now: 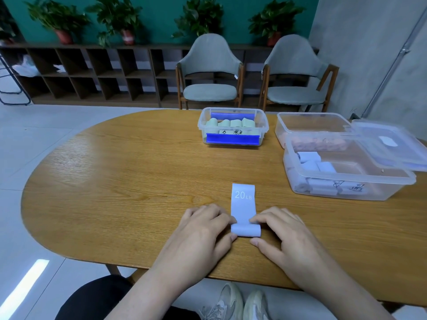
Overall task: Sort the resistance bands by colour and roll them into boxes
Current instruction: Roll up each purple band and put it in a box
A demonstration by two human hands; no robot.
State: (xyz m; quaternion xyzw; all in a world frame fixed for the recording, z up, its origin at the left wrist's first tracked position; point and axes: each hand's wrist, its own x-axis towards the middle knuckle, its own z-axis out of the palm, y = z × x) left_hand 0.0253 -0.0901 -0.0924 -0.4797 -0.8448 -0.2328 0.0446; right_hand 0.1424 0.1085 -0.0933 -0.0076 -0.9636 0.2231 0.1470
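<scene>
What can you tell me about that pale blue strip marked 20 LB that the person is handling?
The resistance band is a flat, pale lavender-blue strip, apparently stretchy rubber, printed "20 LB" in white. It lies lengthwise on the wooden table, far end flat, near end wound into a small roll. The left hand and right hand pinch the roll's two ends.

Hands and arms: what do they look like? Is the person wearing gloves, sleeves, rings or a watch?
The left hand and the right hand are both bare: no gloves, and no rings or watch that I can see. The forearms are bare too, with no sleeves showing all the way down to the picture's bottom edge. The fingernails look short and plain.
</scene>
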